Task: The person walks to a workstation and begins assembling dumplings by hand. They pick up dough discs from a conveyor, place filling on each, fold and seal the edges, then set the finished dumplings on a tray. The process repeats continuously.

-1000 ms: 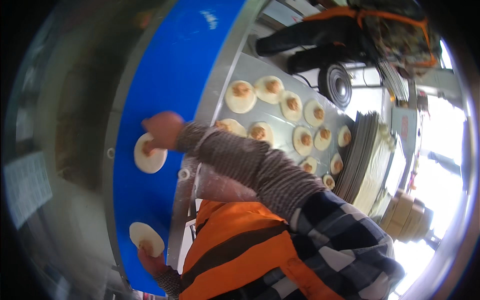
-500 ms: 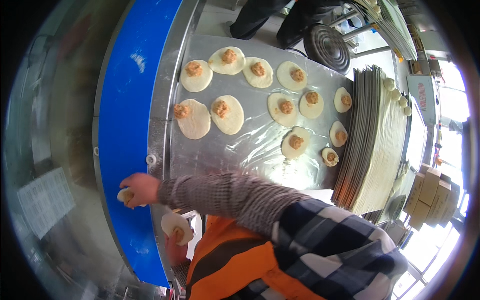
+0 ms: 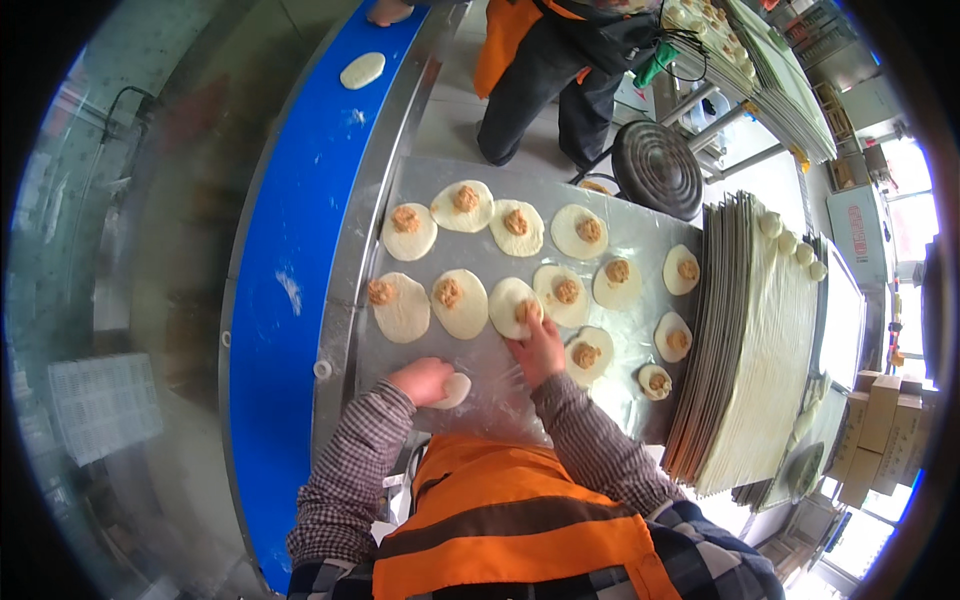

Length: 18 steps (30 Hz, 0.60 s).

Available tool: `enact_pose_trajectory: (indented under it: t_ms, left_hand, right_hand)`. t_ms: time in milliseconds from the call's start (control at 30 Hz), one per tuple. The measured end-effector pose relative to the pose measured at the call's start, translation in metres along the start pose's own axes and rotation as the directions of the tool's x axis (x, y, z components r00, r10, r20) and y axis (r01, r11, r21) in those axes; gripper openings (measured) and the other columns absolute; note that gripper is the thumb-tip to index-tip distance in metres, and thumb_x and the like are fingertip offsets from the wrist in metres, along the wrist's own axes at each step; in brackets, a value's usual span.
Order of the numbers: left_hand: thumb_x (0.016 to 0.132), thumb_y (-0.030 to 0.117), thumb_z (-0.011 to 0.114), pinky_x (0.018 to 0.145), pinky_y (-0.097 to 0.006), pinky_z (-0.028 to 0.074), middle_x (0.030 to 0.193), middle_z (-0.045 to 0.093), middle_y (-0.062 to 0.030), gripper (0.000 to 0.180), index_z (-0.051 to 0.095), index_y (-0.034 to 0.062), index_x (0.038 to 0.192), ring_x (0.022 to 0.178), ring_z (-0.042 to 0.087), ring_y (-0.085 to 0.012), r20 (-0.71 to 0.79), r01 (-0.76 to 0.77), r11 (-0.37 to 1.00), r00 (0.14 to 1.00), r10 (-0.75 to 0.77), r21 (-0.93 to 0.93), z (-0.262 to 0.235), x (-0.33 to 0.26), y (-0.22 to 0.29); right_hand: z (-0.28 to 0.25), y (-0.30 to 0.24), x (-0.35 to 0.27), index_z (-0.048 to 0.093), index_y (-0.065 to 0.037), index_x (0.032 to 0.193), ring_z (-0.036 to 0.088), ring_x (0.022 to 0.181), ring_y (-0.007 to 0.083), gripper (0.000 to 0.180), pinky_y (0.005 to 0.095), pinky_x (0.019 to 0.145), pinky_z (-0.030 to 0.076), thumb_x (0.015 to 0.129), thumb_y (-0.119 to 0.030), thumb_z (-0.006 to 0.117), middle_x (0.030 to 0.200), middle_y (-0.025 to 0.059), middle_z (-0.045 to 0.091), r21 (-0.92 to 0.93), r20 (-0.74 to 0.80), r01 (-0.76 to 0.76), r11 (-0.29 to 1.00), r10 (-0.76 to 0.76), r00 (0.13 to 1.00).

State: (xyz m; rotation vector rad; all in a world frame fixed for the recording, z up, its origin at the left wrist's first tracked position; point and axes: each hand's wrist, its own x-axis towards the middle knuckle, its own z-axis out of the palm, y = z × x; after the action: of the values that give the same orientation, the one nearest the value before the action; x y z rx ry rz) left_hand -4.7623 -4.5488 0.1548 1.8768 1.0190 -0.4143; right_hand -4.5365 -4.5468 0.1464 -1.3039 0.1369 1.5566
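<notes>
My right hand [image 3: 541,352] reaches onto the steel table [image 3: 480,365], its thumb and fingers pinched at the edge of a dough round [image 3: 508,303]. Reddish filling shows beside those fingertips. Closer to the front edge, my left hand [image 3: 421,381] grips another pale dough round [image 3: 457,391]; no filling is visible on it, and part of it is hidden by the fingers. Around them lie several flat dough rounds topped with filling, among them one round [image 3: 463,318] to the left and one [image 3: 598,366] to the right. A smaller gathered round [image 3: 655,382] sits at the right.
A blue belt [image 3: 290,300] runs along the left, carrying one plain dough round [image 3: 362,71] near its far end. Another person's hand [image 3: 389,12] is there. On the right stands a stack of boards [image 3: 750,350] with dough balls. Behind the table is a round stool [image 3: 657,170].
My right hand has moved from the blue belt to the table, where an added filled round lies. My left hand has come up over the table. The view has shifted, showing more of the other person.
</notes>
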Motion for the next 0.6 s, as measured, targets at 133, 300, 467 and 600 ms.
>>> enact_pose_trajectory:
  t_ms: [133,300,467,600]
  left_hand:
    - [0.073,0.009,0.068,0.087,-0.042,0.046,0.102,0.055,-0.0140,0.025,0.062,0.0039,0.097,0.101,0.054,-0.0332,-0.369,-0.025,1.000,0.929,0.028,0.014,0.011,-0.011,0.012]
    - [0.081,0.012,0.070,0.072,-0.033,0.050,0.085,0.062,-0.0099,0.018,0.063,0.0033,0.095,0.080,0.062,-0.0222,-0.574,-0.167,0.865,0.804,-0.157,-0.472,-0.057,-0.026,-0.026]
    - [0.088,0.019,0.062,0.075,-0.036,0.050,0.095,0.065,-0.0162,0.024,0.062,0.0011,0.103,0.087,0.063,-0.0267,-0.891,-0.068,0.937,0.339,-0.301,-0.343,-0.210,0.010,-0.143]
    - [0.081,0.030,0.066,0.098,-0.047,0.041,0.113,0.061,-0.0214,0.053,0.055,-0.0053,0.119,0.113,0.052,-0.0387,-0.921,0.311,0.917,0.216,-0.324,-0.249,-0.269,0.049,-0.206]
  right_hand:
    - [-0.020,0.018,-0.011,0.044,-0.011,0.131,0.062,0.099,0.0212,0.036,0.0355,0.077,0.054,0.098,-0.024,0.052,0.116,0.0054,0.059,-0.238,-0.043,-0.014,0.971,0.004,0.999]
    - [-0.015,0.012,-0.021,0.039,-0.003,0.132,0.067,0.083,0.0215,0.042,0.0291,0.066,0.055,0.097,-0.022,0.053,0.115,0.0112,0.058,-0.343,-0.080,-0.066,0.937,0.040,0.996]
    - [-0.020,0.019,-0.046,0.036,-0.002,0.134,0.068,0.082,0.0234,0.046,0.0296,0.062,0.055,0.096,-0.019,0.055,0.106,0.0102,0.058,-0.318,-0.095,-0.148,0.937,0.123,0.988]
    - [-0.027,0.021,-0.074,0.037,-0.001,0.136,0.068,0.085,0.0231,0.048,0.0306,0.066,0.055,0.095,-0.016,0.055,0.107,0.0115,0.062,-0.555,-0.109,-0.050,0.830,-0.013,0.994]
